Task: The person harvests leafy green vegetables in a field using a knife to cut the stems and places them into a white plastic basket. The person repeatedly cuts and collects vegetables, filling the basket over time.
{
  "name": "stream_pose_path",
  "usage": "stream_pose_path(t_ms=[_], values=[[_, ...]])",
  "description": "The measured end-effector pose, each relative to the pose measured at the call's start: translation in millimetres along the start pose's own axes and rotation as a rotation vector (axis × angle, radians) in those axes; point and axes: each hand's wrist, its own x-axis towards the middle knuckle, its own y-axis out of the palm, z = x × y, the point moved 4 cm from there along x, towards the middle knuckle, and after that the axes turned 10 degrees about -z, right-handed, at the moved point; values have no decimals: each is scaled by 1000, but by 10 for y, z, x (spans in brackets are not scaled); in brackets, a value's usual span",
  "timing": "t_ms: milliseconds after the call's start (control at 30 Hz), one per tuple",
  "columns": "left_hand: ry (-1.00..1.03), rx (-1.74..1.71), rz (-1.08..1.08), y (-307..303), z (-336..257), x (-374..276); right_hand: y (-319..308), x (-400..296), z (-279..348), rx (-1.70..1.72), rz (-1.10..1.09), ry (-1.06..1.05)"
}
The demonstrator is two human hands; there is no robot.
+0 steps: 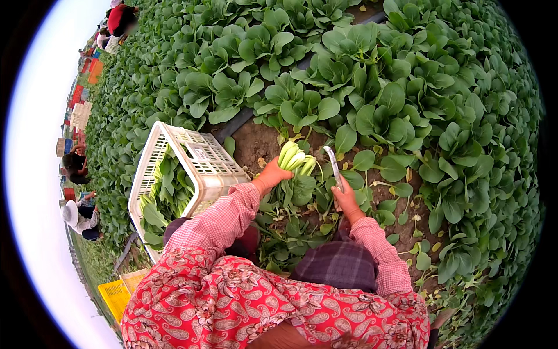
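Observation:
My left hand [270,176] grips a cut bunch of leafy greens like bok choy [294,158], its pale stem ends pointing up and away and its leaves hanging below. In my right hand [347,201] is a knife with a narrow, slightly curved blade [332,162], its tip up and apart from the bunch. To the left of my left arm stands a white plastic crate [218,168], tilted in view, holding many harvested greens [168,192]. Loose cut leaves [292,235] litter the soil between my knees.
Rows of growing greens [383,104] fill the ground ahead and to the right. A dark drip hose or strip [235,123] crosses the soil. Behind the crate lies a yellow crate [115,296]. Far left, several people, one in a pale hat [69,213], are among stacked crates [81,115].

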Motion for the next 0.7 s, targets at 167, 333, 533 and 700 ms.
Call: stream_pose_path(t_ms=[167,333,533,700], values=[[-134,-222,151,-7,-343,-376,6,-140,659,445,-39,138],[121,-112,304,243,-287,-628,232,-95,1220,644,38,266],[183,61,286,132,-584,-680,35,-149,1160,555,-36,111],[67,-16,462,280,-709,-800,115,-166,1192,603,25,51]])
